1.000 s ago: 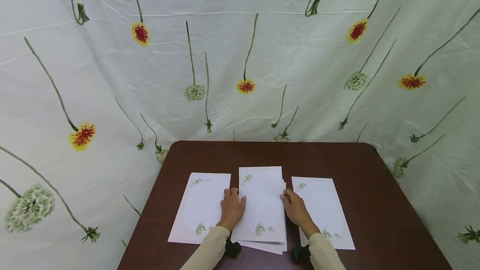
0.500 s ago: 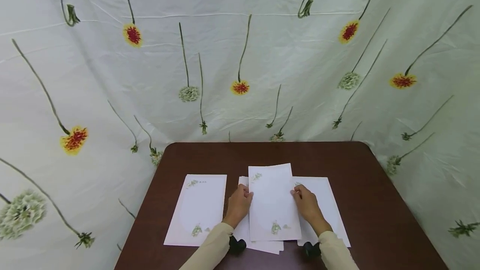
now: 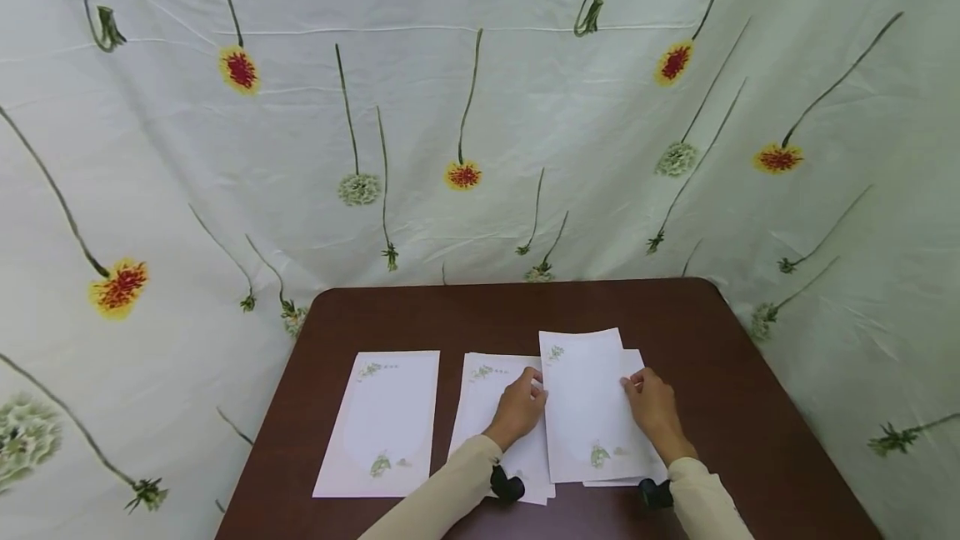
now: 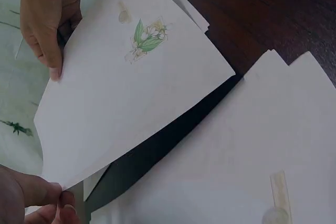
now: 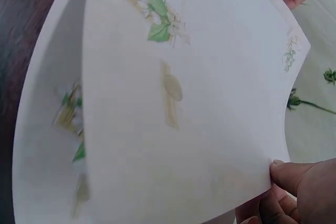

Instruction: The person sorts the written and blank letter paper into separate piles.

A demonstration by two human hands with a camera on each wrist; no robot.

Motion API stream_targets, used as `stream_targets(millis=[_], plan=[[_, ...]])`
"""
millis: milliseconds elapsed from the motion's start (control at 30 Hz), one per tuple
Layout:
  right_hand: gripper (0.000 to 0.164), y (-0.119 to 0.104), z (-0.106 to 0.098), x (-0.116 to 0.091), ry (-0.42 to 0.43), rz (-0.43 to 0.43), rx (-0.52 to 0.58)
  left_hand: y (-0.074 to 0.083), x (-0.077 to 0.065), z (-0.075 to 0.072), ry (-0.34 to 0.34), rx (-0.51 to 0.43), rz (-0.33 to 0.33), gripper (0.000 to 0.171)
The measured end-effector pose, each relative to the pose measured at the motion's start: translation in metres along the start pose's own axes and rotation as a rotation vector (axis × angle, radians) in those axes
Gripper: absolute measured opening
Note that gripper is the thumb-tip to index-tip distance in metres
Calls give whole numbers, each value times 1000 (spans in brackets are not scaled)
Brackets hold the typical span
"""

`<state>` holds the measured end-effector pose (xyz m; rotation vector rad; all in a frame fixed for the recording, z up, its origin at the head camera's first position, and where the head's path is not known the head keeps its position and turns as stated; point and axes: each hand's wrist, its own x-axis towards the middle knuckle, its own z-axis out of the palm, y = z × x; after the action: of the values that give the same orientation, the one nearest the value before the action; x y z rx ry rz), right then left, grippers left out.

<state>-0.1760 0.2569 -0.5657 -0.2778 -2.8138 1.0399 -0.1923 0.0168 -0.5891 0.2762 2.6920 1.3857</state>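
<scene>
A white sheet of paper [image 3: 581, 407] with pale green flower prints is held up between both hands. My left hand [image 3: 517, 411] pinches its left edge with thumb and fingers, and my right hand [image 3: 656, 415] pinches the opposite edge. In the left wrist view the sheet [image 4: 131, 87] bows, its lower edge lifted off the papers below. Under my left hand and wrist lies the middle pile of similar sheets [image 3: 487, 398]. Behind the held sheet, the right-hand paper [image 3: 632, 361] is mostly covered; the right wrist view shows its matching print beneath.
Another printed sheet or pile [image 3: 382, 427] lies apart at the left. All the papers lie on a dark brown table [image 3: 435, 315] with rounded far corners. A pale cloth with printed flowers [image 3: 315, 132] hangs behind and beside it.
Both hands have lifted the top sheet from the middle pile and carried it right, over the right-hand paper. The middle pile's top is now uncovered. The head view has turned slightly right.
</scene>
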Motion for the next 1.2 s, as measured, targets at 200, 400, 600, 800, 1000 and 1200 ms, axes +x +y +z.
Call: stream_targets(millis=[200,400,600,800,1000,1200], plan=[[23,16,-12,0,-8,70,-32,10,4,17,-70,-27,4,24],[23,30,-15,3,-29,100,-47,14,4,29,-116,-21,33,27],[23,39,-11,5,-25,128,-51,15,3,37,-158,-20,70,18],[21,42,-7,6,-15,117,-49,15,1,37,-170,6,79,22],[24,46,-5,7,-25,142,-64,12,3,41,-180,29,72,30],[32,51,0,3,-9,131,-135,11,4,44,-186,78,99,12]])
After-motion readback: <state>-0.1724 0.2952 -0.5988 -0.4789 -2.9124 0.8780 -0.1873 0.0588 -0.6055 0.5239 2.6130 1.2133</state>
